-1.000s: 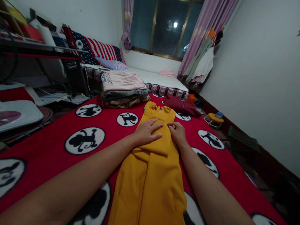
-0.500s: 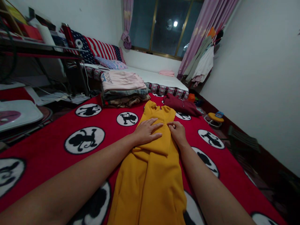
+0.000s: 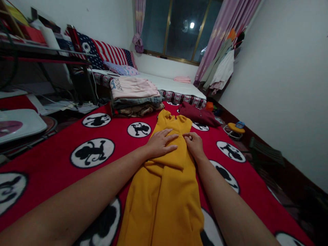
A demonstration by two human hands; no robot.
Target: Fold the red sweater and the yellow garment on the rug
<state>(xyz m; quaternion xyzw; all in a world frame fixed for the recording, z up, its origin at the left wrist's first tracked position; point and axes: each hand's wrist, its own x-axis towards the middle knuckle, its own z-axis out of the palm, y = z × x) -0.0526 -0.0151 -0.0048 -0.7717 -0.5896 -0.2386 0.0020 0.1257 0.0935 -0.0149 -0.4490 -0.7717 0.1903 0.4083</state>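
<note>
A mustard-yellow garment lies lengthwise in front of me, partly folded over itself, on a red blanket with black-and-white monkey circles. Its near end runs out of view at the bottom. My left hand rests flat on the folded upper part, fingers spread. At the right edge of that part, my right hand has its fingers curled and pinched on the cloth. Beyond the garment, a dark red hooded top lies to the right. A stack of folded clothes sits to the left, with a pink one on top.
A bed stands along the far wall below the window. On the left are a cluttered desk and a white chair seat. To the right are a small yellow stool and a dark folding stool.
</note>
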